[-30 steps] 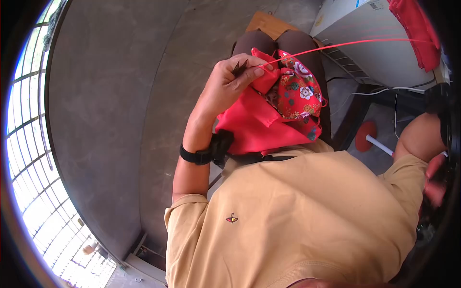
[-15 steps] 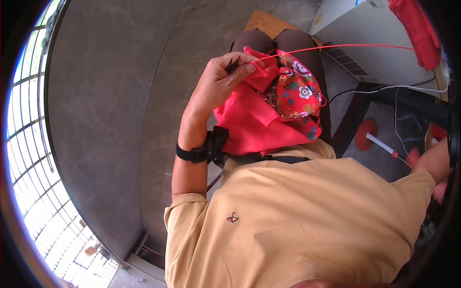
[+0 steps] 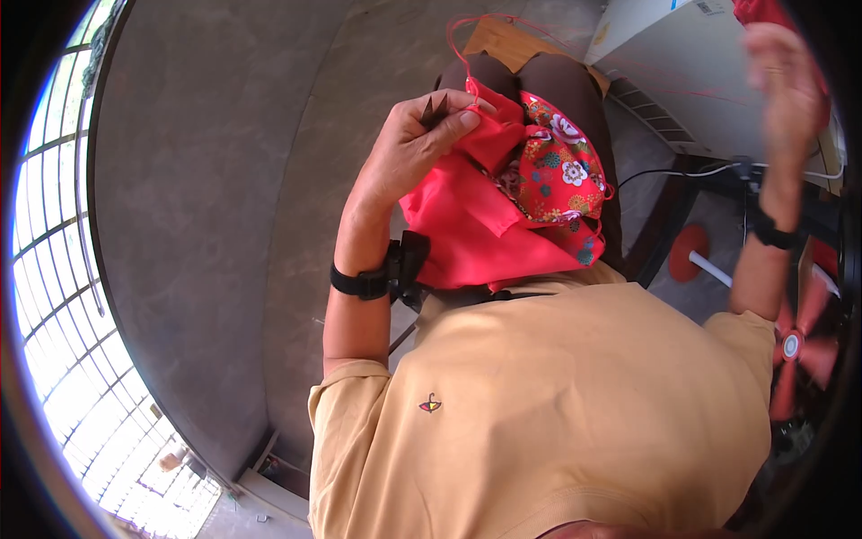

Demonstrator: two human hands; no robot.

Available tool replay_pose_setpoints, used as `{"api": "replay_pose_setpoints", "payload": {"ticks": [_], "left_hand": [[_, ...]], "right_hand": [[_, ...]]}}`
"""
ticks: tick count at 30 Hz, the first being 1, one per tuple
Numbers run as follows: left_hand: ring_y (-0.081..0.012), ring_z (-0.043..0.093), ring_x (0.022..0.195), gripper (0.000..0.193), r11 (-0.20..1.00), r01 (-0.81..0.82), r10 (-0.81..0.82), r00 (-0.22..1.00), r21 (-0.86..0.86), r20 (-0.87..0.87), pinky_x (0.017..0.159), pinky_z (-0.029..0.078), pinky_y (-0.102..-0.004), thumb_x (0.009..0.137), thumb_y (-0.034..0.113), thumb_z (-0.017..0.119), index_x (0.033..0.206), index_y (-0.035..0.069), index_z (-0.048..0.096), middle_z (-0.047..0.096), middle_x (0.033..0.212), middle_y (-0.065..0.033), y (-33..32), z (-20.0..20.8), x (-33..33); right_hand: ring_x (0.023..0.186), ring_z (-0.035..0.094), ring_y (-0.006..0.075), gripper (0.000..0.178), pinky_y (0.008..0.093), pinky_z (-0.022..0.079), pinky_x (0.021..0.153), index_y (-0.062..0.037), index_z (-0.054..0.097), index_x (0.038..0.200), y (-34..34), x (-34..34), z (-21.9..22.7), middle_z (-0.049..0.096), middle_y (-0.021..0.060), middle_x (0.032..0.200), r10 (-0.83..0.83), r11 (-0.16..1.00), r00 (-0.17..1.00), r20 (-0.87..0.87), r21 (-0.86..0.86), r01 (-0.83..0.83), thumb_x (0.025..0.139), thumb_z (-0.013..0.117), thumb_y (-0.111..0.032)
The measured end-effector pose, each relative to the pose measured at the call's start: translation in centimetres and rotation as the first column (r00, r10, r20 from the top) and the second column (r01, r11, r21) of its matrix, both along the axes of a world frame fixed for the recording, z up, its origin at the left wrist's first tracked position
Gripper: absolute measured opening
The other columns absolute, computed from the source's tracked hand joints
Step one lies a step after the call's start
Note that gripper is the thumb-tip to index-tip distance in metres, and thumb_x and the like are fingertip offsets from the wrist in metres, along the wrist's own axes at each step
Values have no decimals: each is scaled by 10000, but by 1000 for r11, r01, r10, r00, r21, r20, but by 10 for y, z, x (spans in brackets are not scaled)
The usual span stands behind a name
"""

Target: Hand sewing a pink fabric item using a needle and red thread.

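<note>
My left hand (image 3: 422, 135) is closed on the edge of a red cloth (image 3: 485, 225) lying across my lap. Two dark pointed blades, like those of thread snips (image 3: 435, 111), stick up from between its fingers. Beside the plain cloth lies a red flower-patterned piece (image 3: 561, 166), gathered into a rounded shape. A thin red thread (image 3: 452, 40) rises from the pinched edge, loops over and trails off to the right, where it becomes faint. Far off at the upper right, my right hand (image 3: 786, 81) is raised and smeared by motion; its fingers cannot be made out.
A white cabinet-like box (image 3: 691, 67) stands at the upper right, with red fabric (image 3: 759, 11) on it behind my right hand. Cables (image 3: 691, 171) run below. A fan with red blades (image 3: 804, 346) is at the right. A wooden board (image 3: 498, 43) lies beyond my knees.
My right hand has swung up from the lower right edge to the upper right. The red thread, stretched straight to the right before, now hangs in a slack loop. My left hand has hardly moved.
</note>
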State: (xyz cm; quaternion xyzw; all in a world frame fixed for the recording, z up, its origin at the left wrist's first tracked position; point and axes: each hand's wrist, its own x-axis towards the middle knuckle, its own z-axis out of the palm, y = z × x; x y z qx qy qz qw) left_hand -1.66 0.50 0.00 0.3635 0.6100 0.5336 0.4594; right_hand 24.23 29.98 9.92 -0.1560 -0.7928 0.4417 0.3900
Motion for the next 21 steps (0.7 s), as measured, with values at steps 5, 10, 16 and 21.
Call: {"api": "replay_pose_setpoints", "payload": {"ticks": [5, 10, 16, 21], "left_hand": [[-18, 417, 627, 151, 999, -34, 33, 999, 39, 22, 551, 322, -186, 1028, 142, 640, 1088, 37, 731, 572, 808, 80, 0, 3, 6], [-30, 430, 616, 137, 1000, -13, 12, 998, 6, 64, 543, 343, -195, 1022, 136, 647, 1065, 33, 727, 591, 798, 66, -3, 6, 9], [-26, 434, 608, 163, 995, -96, 82, 958, 38, 275, 528, 339, -202, 1013, 166, 669, 1099, 35, 713, 572, 760, 69, -3, -3, 10], [-23, 426, 597, 193, 994, -109, 92, 936, 29, 339, 514, 322, -205, 1019, 204, 663, 1115, 44, 709, 553, 730, 75, -1, -10, 9]], "right_hand": [[656, 560, 41, 119, 218, 461, 587, -29, 673, 1059, -88, -85, -76, 611, -19, 784, 441, 896, 889, 126, -122, -428, 960, 630, 20], [700, 569, 97, 213, 274, 458, 627, -29, 688, 1111, -100, -124, -78, 605, 17, 796, 560, 811, 765, 318, -20, -585, 908, 655, 26], [761, 624, 133, 93, 281, 490, 704, 5, 723, 916, -83, -132, -83, 661, 45, 826, 703, 711, 683, 198, -222, -668, 888, 749, -81], [661, 530, 36, 164, 218, 437, 603, -30, 754, 940, -75, -125, -92, 661, -27, 789, 692, 663, 719, 63, -448, -599, 929, 764, -194]]}}
